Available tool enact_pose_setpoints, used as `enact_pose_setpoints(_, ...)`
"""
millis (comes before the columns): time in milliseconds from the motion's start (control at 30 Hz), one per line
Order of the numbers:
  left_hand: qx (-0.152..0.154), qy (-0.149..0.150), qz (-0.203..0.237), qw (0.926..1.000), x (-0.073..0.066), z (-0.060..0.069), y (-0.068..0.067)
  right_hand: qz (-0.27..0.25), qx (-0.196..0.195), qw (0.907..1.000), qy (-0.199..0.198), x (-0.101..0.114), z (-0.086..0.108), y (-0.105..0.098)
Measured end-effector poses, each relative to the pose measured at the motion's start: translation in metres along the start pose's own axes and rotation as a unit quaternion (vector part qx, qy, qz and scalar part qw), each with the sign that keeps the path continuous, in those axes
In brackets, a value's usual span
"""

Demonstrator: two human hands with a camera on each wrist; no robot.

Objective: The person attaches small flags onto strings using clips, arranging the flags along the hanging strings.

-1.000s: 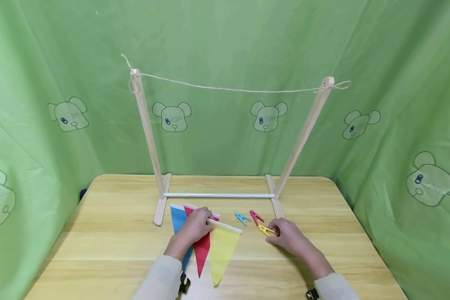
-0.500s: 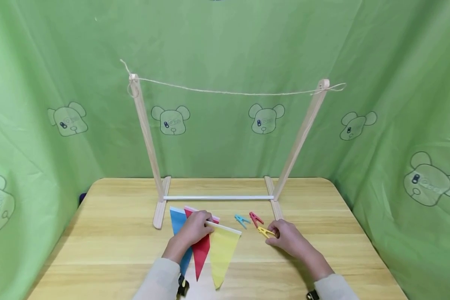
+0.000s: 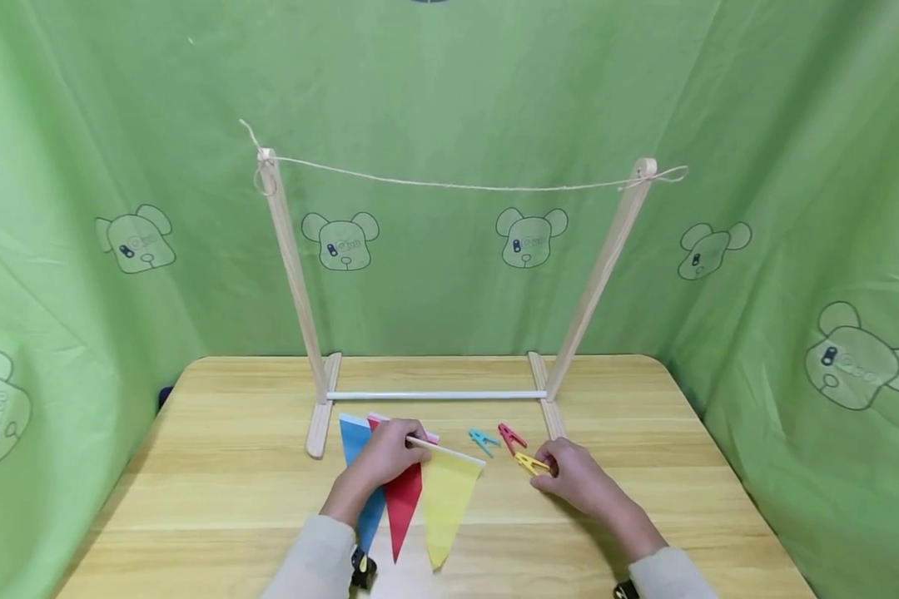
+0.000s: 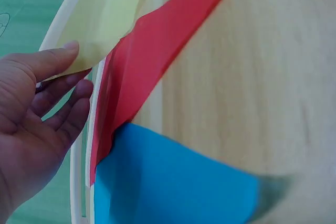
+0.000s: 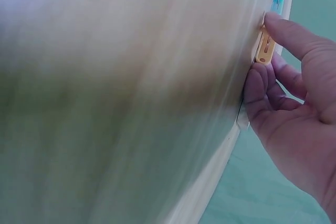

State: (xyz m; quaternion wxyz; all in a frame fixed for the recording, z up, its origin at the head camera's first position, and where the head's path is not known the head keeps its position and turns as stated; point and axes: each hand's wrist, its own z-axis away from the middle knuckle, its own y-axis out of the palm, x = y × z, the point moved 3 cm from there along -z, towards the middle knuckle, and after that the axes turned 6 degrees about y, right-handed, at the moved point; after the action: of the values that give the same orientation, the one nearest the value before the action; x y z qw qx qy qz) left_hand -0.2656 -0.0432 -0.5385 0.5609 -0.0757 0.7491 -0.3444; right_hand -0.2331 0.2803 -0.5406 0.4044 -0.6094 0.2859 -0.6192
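In the head view my left hand (image 3: 386, 453) pinches the top left corner of a yellow pennant (image 3: 449, 499) with a white upper edge. Beneath that hand a red pennant (image 3: 403, 503) and a blue pennant (image 3: 355, 437) lie overlapping, partly covered by it. The left wrist view shows the thumb over the yellow cloth (image 4: 105, 14) and fingers behind it. On the right, my right hand (image 3: 575, 474) holds a yellow clothespin (image 3: 530, 462) at the tabletop between thumb and fingers. A red clothespin (image 3: 511, 436) and a light blue clothespin (image 3: 483, 439) lie beside it.
Behind the hands stands a wooden frame with a left post (image 3: 294, 274), a right post (image 3: 603, 274) and a white crossbar (image 3: 434, 395). A slack string (image 3: 449, 185) links the post tops. The wooden table (image 3: 195, 466) is enclosed by green curtains (image 3: 434, 299).
The head view has tilted up slightly, so the frame sits lower in the picture. The yellow pennant has shifted a little in my left hand. My right hand stays at the yellow clothespin.
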Motion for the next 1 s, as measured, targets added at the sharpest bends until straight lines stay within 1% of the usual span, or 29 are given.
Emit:
enact_pose_setpoints(167,-0.011,0.006,0.027,0.9996,-0.001,0.000,-0.003,-0.005,0.003,1.0000,0.006,-0.001,0.002,-0.002)
enact_pose_setpoints(367,-0.028,0.018,0.060,0.9976,-0.001,0.000,-0.004,-0.007,-0.003,1.0000,0.000,-0.001,0.003,-0.006)
enact_pose_setpoints(433,-0.033,0.017,0.070,0.9969,-0.002,0.000,-0.005,-0.011,-0.005,0.9999,0.001,0.000,0.003,-0.007)
enact_pose_setpoints(633,-0.052,0.001,0.103,0.9934,-0.007,0.004,-0.009,-0.026,-0.002,0.9997,0.003,0.003,0.003,-0.008)
enact_pose_setpoints(700,-0.055,-0.002,0.106,0.9928,-0.008,0.005,-0.011,-0.027,-0.002,0.9996,0.002,0.004,0.003,-0.008)
enact_pose_setpoints(800,-0.059,0.001,0.107,0.9925,-0.010,0.006,-0.012,-0.034,-0.008,0.9994,0.002,0.005,0.002,-0.010)
enact_pose_setpoints(1000,-0.068,-0.008,0.100,0.9926,-0.012,0.005,-0.013,-0.051,-0.022,0.9984,-0.007,0.010,0.002,-0.016)
